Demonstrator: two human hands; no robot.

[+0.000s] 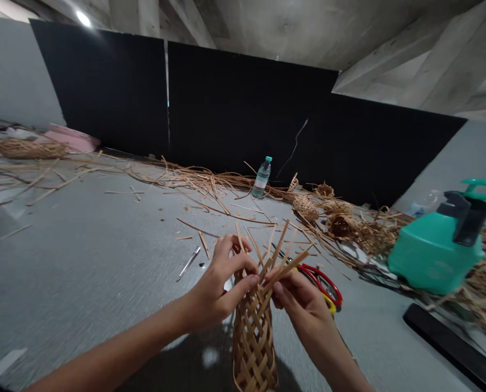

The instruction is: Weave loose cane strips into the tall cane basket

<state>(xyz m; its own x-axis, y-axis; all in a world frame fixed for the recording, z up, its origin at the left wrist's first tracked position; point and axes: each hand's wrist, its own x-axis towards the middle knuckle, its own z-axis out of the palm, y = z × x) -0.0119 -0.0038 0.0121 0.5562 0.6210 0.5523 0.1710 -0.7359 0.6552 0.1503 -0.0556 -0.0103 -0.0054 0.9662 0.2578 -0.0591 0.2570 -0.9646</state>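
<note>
A narrow, openwork woven basket (254, 343) stands in front of me, with loose strip ends fanning out of its top. My left hand (230, 277) is at the basket's upper left edge, thumb and index finger pinched together on the weave. On the other side, my right hand (298, 296) pinches a flat strip (289, 265) that slants up to the right from the rim. Just behind my right hand lie scissors with red handles (322, 283), partly covered, with a yellow handle (329, 304) beside them.
A pen (188, 263) and cut strips lie left of the basket. Farther back stand a water bottle (261, 178) and piles of strips (210, 179). Several small woven baskets (341, 223), a green spray bottle (435, 253) and a black bar (451, 345) are at right.
</note>
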